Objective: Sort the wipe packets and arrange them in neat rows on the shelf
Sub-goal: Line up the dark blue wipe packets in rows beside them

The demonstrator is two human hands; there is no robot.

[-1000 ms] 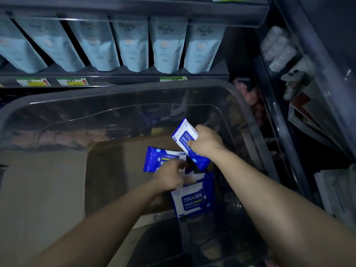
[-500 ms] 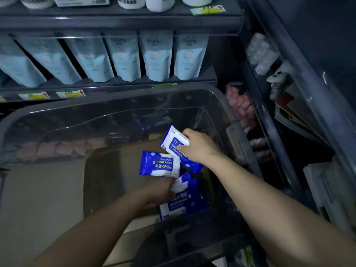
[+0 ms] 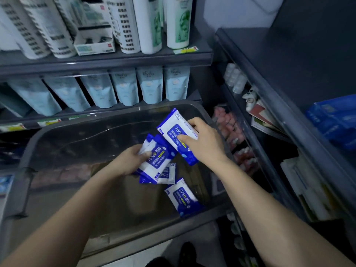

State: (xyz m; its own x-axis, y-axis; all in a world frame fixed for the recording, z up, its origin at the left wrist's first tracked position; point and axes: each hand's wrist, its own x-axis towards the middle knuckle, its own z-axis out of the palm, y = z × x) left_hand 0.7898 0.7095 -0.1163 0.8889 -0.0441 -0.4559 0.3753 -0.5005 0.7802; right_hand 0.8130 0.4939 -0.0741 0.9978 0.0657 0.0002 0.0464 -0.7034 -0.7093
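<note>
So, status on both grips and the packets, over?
Left grip holds a few wipe packets. Right grip holds one packet, above the bin. One loose packet lies in bin. Nothing blocking.

The single head camera is looking forward and steeply down from close behind the left hand [image 3: 131, 160] and right hand [image 3: 204, 143], facing the shelves [image 3: 107, 62] beyond them.

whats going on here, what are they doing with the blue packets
A person is reaching into a clear bin in front of stocked shelves. The right hand holds a raised wipe packet. The left hand grips a second packet, with more bunched beneath it. A loose packet lies on the bin floor.
</note>
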